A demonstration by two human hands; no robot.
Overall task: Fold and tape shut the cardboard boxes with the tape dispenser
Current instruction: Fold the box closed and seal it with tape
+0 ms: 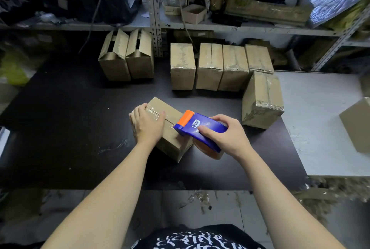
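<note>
A small cardboard box lies at an angle in the middle of the black table, its flaps folded shut. My left hand rests flat on the box's left end, thumb stretched along the top seam over a strip of clear tape. My right hand grips the blue tape dispenser with an orange cutter, whose front end touches the box's top at the right. The tape roll shows below the dispenser.
Two boxes with open flaps stand at the back left. Several taped boxes stand in a row at the back, one more leaning to the right. A grey table with another box adjoins on the right. Cluttered shelves rise behind.
</note>
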